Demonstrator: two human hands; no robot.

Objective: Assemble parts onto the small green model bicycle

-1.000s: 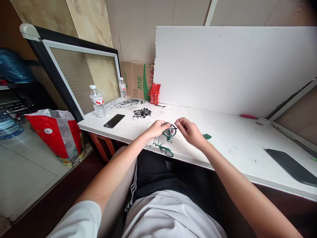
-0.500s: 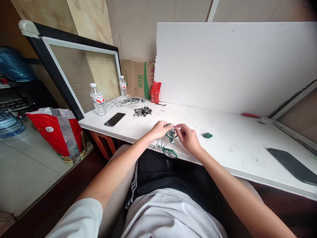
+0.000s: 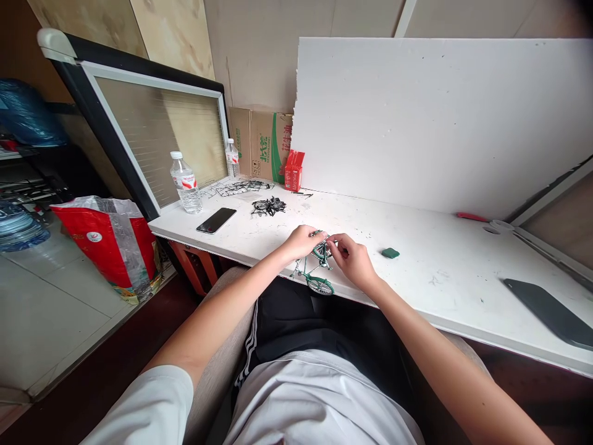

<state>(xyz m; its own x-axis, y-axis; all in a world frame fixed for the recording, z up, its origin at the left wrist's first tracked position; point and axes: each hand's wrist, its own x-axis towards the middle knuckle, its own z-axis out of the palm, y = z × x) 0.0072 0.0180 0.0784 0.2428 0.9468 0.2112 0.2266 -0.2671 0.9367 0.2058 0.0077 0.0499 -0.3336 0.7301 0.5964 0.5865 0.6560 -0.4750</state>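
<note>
A small green model bicycle (image 3: pixel 320 285) is held over the front edge of the white table, one wheel toward me and the other between my hands. My left hand (image 3: pixel 303 240) is closed on the far end of the bicycle from the left side. On the right, my right hand (image 3: pixel 348 252) has its thumb and finger pinched at the far wheel; any small part between those fingertips is hidden. A dark green lump (image 3: pixel 390 253) lies on the table to the right of my right hand.
Black plastic parts (image 3: pixel 269 206) lie in a pile beyond my left hand. A phone (image 3: pixel 216 220), a water bottle (image 3: pixel 186 185) and a red box (image 3: pixel 294 170) stand or lie at the left. A dark flat object (image 3: pixel 549 312) and a red-handled tool (image 3: pixel 472 217) are at the right.
The view has shifted slightly. My right-hand fingers have moved a little at the far wheel; both hands remain on the bicycle.
</note>
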